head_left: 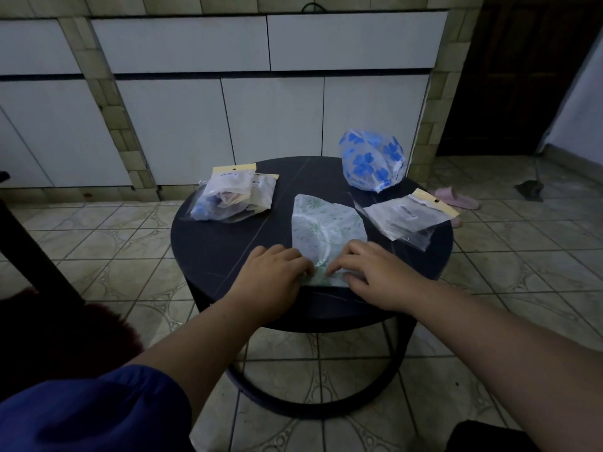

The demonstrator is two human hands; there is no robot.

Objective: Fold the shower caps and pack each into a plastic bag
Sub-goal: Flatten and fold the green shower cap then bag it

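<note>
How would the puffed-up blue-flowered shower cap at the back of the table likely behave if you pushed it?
The blue-flowered shower cap looks like thin, see-through film, so probably light and floppy. Puffed up, it would likely crumple or skid on the smooth table rather than roll.

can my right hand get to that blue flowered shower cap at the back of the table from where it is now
Probably yes. The right hand is on the green cap; the blue flowered cap stands beyond it, with only flat empty bags beside the path.

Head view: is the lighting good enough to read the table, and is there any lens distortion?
Head view: dim, bluish light; the dark round table stays readable, the green-patterned cap under both hands is pale but visible; cabinet lines bow from wide-angle distortion; corners darken.
</note>
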